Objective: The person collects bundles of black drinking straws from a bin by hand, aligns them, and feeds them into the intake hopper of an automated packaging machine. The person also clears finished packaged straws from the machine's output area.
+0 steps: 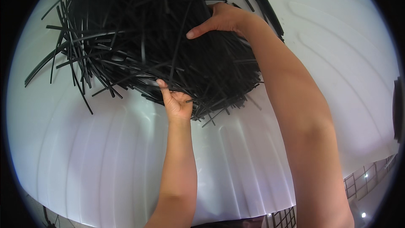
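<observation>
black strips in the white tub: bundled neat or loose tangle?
Loose tangle. The black strips cross at all angles and stray ends splay over the white tub. Left hand grips the near edge; right hand lies on top.

Nearly the whole view is filled by a large white moulded plastic surface, ribbed with shallow curved grooves and spread out below and to both sides of the fingers. Soft glare is seen on it just beneath the fingers. Far below and to the right of them, past the white edge, a dark metal grid is shown, with small bright light spots reflected on a grey floor.
</observation>
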A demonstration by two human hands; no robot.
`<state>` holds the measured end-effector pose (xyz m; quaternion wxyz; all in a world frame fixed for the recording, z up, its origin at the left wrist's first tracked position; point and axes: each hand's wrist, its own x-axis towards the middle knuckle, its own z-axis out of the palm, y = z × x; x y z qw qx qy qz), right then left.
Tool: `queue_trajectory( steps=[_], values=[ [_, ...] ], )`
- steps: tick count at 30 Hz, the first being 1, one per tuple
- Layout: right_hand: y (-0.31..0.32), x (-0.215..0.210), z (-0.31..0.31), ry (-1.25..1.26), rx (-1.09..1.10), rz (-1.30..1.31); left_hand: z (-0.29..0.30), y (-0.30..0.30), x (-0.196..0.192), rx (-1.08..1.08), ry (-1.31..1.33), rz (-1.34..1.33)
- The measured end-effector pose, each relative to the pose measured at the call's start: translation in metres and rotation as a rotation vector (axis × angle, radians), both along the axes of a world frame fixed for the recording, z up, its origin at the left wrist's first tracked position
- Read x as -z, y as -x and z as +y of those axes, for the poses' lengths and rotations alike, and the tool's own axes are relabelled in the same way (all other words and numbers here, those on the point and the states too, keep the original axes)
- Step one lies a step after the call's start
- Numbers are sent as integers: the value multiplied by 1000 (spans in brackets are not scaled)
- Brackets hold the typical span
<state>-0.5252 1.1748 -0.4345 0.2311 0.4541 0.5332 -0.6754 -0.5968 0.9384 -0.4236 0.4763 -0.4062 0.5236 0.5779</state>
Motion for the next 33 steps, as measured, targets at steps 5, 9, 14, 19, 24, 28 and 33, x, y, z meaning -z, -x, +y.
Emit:
queue_trajectory(
  steps=[5, 9, 14, 19, 24, 28, 33],
  values=[
    [10, 0, -25, 55, 18, 96, -2, 5, 12, 315, -96, 171],
    [2, 8, -48, 135, 170, 161, 0, 14, 22, 425, -128, 343],
    [-22, -18, -104, 186, 307, 283, -29, 13, 5, 373, -101, 346],
    [-40, -112, -114, 267, 368, 256, -29, 3, -95, 519, 96, 185],
    [-64, -195, -119, 110, 339, 325, -29, -16, -170, 515, -118, 236],
    [-62, -245, -126, 103, 298, 371, -48, -12, -210, 747, -238, 430],
    [-55, -216, -142, -251, 410, 590, 6, 19, -191, 1373, -513, 1033]
  ],
)
